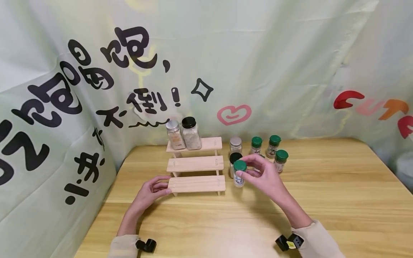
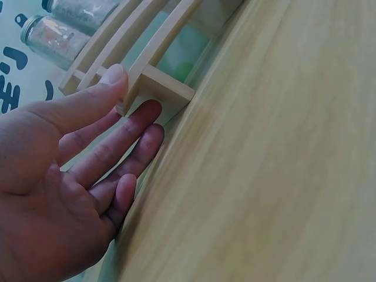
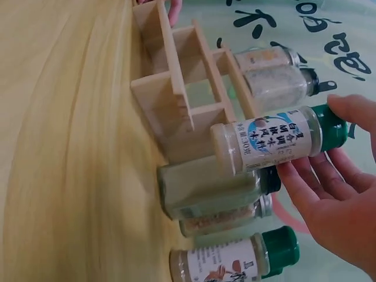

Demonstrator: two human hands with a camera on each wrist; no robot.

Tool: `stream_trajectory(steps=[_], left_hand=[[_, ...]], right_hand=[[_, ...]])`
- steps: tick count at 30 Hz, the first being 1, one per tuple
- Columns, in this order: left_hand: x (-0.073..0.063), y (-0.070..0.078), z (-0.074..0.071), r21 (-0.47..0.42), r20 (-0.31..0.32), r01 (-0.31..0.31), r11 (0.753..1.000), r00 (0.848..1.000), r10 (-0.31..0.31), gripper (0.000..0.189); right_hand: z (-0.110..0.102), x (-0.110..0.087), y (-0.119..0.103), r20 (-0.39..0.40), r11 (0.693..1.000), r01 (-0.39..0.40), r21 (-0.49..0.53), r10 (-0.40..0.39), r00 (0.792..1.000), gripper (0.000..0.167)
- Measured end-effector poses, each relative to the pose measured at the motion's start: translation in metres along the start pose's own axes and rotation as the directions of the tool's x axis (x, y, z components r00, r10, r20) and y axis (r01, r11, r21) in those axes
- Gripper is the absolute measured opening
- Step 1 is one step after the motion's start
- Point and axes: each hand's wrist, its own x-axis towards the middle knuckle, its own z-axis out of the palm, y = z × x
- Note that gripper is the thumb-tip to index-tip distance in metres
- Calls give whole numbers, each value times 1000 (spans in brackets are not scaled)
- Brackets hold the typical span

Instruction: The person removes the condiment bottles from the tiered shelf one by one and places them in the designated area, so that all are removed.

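My right hand [image 1: 266, 175] pinches a seasoning bottle [image 1: 239, 180] by its green cap, just right of a three-step wooden rack [image 1: 196, 183]. In the right wrist view, the held bottle [image 3: 273, 141] has a white label with blue print and is raised beside the rack. The thumb and fingers of my left hand [image 1: 151, 191] grip the left end of the rack's lowest step; the left wrist view shows the thumb [image 2: 111, 79] on its edge. On the top step stand a silver-lidded jar [image 1: 176, 138] and a black-lidded jar [image 1: 192, 138].
Right of the rack stand another silver-lidded jar [image 1: 236, 144], a black-lidded jar [image 1: 235, 157] partly hidden behind the held bottle, and several green-capped bottles [image 1: 273, 146]. Behind the wooden table [image 1: 209, 225] hangs a printed cloth [image 1: 274, 71].
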Motion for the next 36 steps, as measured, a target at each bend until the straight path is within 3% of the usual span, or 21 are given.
stream_trajectory(steps=[14, 24, 36], left_hand=[[1, -3, 2, 8, -4, 9, 1000, 1000, -9, 53], [3, -1, 3, 5, 9, 1, 1000, 1000, -1, 53], [0, 1, -1, 6, -13, 5, 1000, 1000, -4, 52]], right_hand=[[-5, -5, 20, 111, 996, -55, -66, 62, 992, 33], [-8, -3, 32, 145, 997, -55, -62, 64, 987, 35], [2, 0, 35, 163, 998, -66, -24, 69, 984, 36]])
